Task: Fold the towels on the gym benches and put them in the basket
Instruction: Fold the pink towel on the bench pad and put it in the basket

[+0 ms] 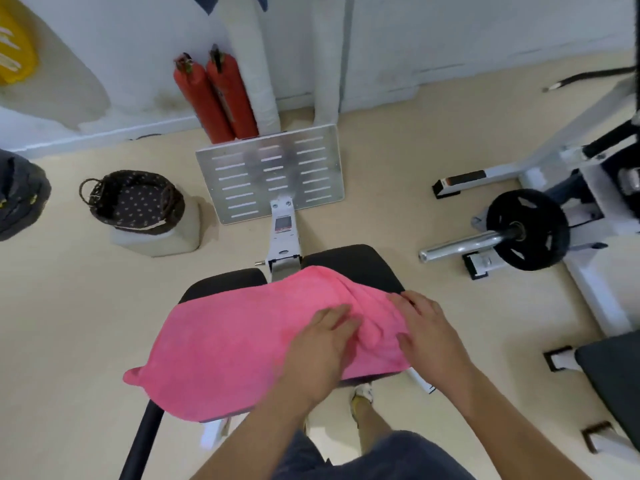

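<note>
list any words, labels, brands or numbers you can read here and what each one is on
Nothing here can be read.
Red and grey sticker on the white post: print too blurred.
Yellow sign on the wall: white marks, blurred and cut off.
Small label on the white bar under the bench: too small.
Weight plate: no legible marking.

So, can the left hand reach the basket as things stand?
Probably not without a step: the left hand rests on the pink towel, while the basket sits on a block well off left. Bare floor between.
</note>
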`<state>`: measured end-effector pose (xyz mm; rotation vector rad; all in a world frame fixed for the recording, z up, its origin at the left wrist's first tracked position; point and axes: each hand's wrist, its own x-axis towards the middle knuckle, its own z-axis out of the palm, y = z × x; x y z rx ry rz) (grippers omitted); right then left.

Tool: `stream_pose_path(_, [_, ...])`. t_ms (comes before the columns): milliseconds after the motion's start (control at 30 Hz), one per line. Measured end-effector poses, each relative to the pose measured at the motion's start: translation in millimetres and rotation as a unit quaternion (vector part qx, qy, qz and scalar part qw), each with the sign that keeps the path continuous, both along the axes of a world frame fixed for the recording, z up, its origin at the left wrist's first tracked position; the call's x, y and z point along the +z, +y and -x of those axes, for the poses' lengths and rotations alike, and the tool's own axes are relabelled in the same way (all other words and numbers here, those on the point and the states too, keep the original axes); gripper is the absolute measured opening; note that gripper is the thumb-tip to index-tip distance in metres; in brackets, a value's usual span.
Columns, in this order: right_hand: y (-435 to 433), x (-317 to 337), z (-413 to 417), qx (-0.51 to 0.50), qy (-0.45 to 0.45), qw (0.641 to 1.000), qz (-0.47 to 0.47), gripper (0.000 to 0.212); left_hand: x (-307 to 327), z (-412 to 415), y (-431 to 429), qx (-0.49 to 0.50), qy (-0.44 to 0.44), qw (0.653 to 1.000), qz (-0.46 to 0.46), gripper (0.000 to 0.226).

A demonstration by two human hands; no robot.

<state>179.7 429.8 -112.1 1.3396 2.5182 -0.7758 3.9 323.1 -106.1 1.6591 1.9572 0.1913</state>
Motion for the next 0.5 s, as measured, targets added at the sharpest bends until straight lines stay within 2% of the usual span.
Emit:
stream_pose_path(100, [14.6, -7.6, -12.4, -0.042, 0.046, 0.997, 0.044, 0.051, -11.7, -23.5, 28.9, -0.035, 0.032, 0.999, 0.0, 0.061])
stream_pose_path(167, [21.2, -9.9, -16.0, -0.077, 0.094, 0.99, 0.067, 0.041, -10.8, -25.9, 38.3, -0.032, 0.046, 0.998, -0.005, 0.049])
stream_pose_path(234, [23.8, -10.1, -17.6, -0.116, 0.126, 0.982, 0.082, 0.034, -9.6, -20.5, 42.9, -0.017, 0.019, 1.0, -0.017, 0.036])
stream_pose_path(300, [23.5, -8.4, -19.3, -0.126, 0.129, 0.982, 0.059, 0.033, -9.5, -11.9, 47.1, -0.014, -0.004, 1.0, -0.014, 0.027])
stream_pose_path(367, [19.1, -2.3, -20.5, -0.089, 0.132, 0.987, 0.035, 0.041, -4.0, -6.7, 52.1, -0.017, -0.02, 0.999, -0.025, 0.02])
stream_pose_path(434, [13.0, 7.3, -17.9, -0.029, 0.136, 0.987, 0.077, 0.066, 6.0, -2.9, 59.7, -0.005, -0.021, 0.998, -0.054, 0.013])
stream_pose_path(467, [9.3, 9.2, -14.7, -0.003, 0.113, 0.99, 0.089, 0.077, 14.7, -2.3, 65.1, 0.007, -0.02, 0.998, -0.064, 0.011])
stream_pose_path(501, [5.5, 8.1, -11.2, 0.012, 0.087, 0.993, 0.08, 0.078, 22.8, -1.5, 70.9, 0.02, -0.021, 0.997, -0.072, 0.009])
